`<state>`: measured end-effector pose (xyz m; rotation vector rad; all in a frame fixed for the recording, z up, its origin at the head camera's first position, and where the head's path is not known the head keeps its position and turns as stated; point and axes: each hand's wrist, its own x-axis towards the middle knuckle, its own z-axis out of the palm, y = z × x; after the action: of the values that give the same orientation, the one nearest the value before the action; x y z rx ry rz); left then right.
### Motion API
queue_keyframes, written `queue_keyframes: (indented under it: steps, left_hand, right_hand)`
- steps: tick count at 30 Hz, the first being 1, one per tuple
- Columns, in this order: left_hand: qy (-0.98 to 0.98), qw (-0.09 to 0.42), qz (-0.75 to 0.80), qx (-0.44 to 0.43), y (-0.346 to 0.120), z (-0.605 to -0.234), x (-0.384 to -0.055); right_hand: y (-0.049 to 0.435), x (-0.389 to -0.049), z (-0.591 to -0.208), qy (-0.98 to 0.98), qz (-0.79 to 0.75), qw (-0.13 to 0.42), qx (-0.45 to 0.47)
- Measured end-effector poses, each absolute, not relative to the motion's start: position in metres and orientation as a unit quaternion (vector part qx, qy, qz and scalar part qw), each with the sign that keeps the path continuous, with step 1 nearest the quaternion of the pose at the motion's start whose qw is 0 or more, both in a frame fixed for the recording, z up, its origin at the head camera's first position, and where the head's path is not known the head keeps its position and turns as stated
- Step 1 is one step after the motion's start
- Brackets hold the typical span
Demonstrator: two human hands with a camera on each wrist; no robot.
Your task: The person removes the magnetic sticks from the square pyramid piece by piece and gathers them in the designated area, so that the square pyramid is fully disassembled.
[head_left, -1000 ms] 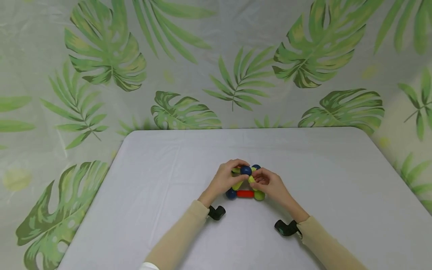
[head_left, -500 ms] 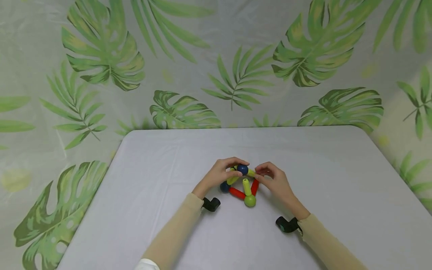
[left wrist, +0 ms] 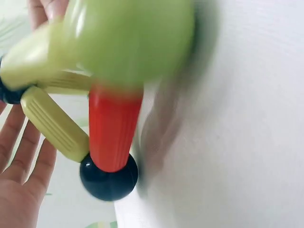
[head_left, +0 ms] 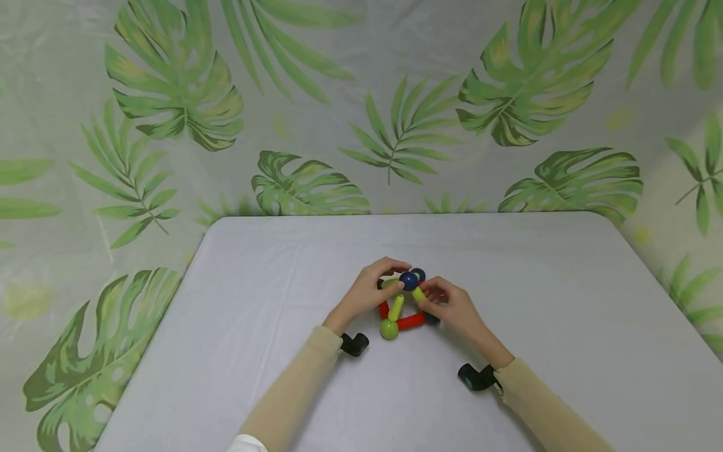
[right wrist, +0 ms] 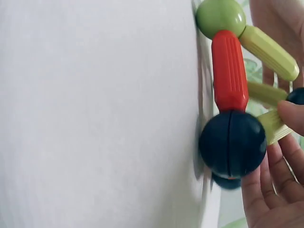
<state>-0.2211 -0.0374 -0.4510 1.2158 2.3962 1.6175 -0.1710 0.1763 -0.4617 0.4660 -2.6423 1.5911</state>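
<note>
A small frame of magnetic balls and rods stands on the white table. My left hand (head_left: 367, 292) pinches the dark blue ball (head_left: 409, 281) at its top between thumb and fingers. The right hand (head_left: 454, 307) pinches a yellow-green rod (head_left: 419, 294) that slopes down from that top ball. At the front left sits a green ball (head_left: 389, 329), carrying another yellow-green rod (head_left: 396, 307) whose upper end is apart from the top ball. A red rod (right wrist: 230, 71) joins the green ball to a dark blue ball (right wrist: 232, 144). The far side is partly hidden.
The white-covered table (head_left: 282, 270) spreads around the frame on all sides. A leaf-printed sheet (head_left: 395, 125) hangs behind its far edge. Black wrist cameras, one on the left wrist (head_left: 354, 344) and one on the right (head_left: 476, 376), sit just above the tabletop.
The frame has turned, its green ball moving from front right to front left. The right hand shifted its grip to another rod, while the left hand stays on the top ball.
</note>
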Motion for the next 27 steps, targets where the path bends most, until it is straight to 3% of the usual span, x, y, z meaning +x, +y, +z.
queue_keyframes:
  steps: [20,27]
  left_hand:
    - [0.775,-0.034,0.509,0.373,-0.033,-0.448,-0.218]
    - [0.787,-0.043,0.492,0.370,-0.034,-0.450,-0.217]
  right_hand:
    - [0.171,-0.158,-0.456,-0.827,0.545,0.013,0.136]
    - [0.179,-0.170,-0.441,-0.826,0.546,0.049,0.135]
